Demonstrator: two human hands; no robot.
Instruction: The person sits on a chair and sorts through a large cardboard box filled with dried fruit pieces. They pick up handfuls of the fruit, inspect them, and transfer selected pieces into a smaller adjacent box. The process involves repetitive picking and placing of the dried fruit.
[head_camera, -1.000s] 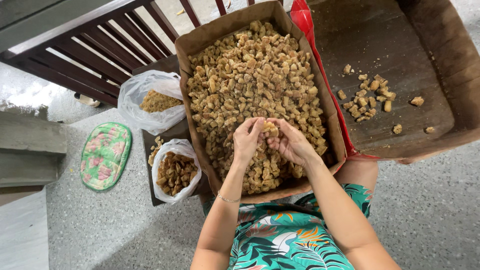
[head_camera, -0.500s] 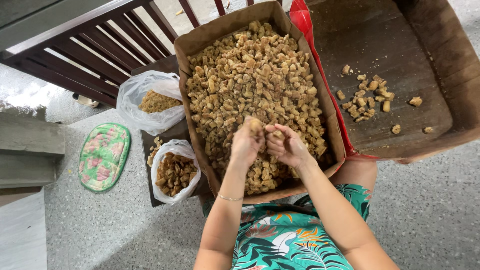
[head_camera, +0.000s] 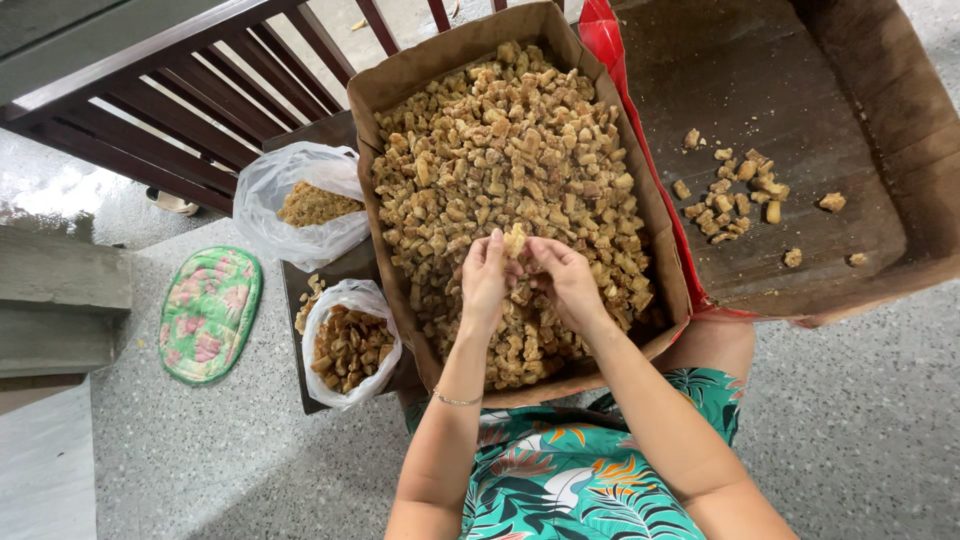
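Left hand (head_camera: 487, 278) and right hand (head_camera: 562, 282) raised together over the near half of the cardboard box (head_camera: 395, 95), fingers curled inward, both pinching one pale brown chunk (head_camera: 516, 240) between the fingertips. Neither hand spread; thumbs and forefingers closed on the piece. Thin bracelet on the left wrist.

Beneath the hands, the box sits across the person's lap, filled nearly to the rim with a heap of brown, crumbly chunks (head_camera: 500, 150).

To the right, touching the box, a red edge (head_camera: 610, 45), then a larger, shallow brown carton (head_camera: 890, 90) holding only a small scatter of pieces (head_camera: 735, 190).

To the left, two clear plastic bags: the farther bag (head_camera: 270, 190) holds fine crumbs, the nearer bag (head_camera: 330, 310) darker pieces. Beyond them a floral green mat (head_camera: 208, 315) on the speckled floor (head_camera: 850, 420), and a dark wooden railing (head_camera: 180, 110).
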